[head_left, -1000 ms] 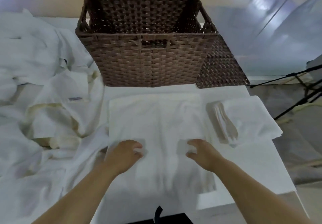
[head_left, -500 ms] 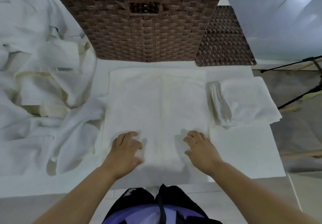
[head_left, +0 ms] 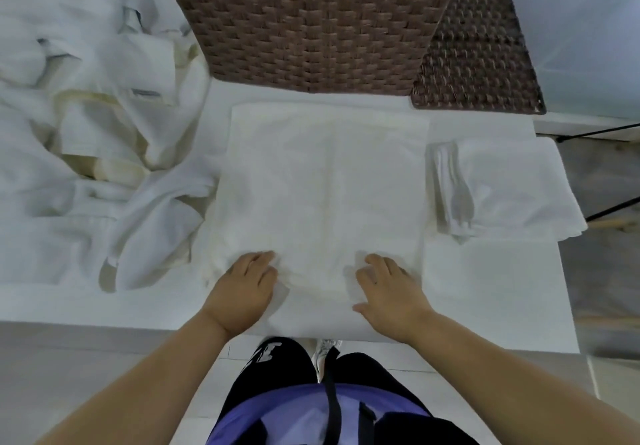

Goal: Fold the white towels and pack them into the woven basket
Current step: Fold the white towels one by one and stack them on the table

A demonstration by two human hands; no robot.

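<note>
While one folded towel [head_left: 512,185] is lying at the table's [head_left: 485,289] right edge, the left hand [head_left: 244,287] and right hand [head_left: 389,292] are pressing flat-fingered on a spread towel [head_left: 325,185] at the near edge. An unfolded heap [head_left: 97,133] is lying at the left; the far-edge woven basket [head_left: 311,29] is hiding its contents.

Light: bright, cool, diffuse
Shadows: soft, in the loose towels [head_left: 104,140] left of the woven basket [head_left: 318,25]
Focus: slightly soft; edges bowed

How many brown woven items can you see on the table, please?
2: the woven basket at the far edge, behind the spread towel, and a flat woven panel just right of it. More could be out of frame.
</note>
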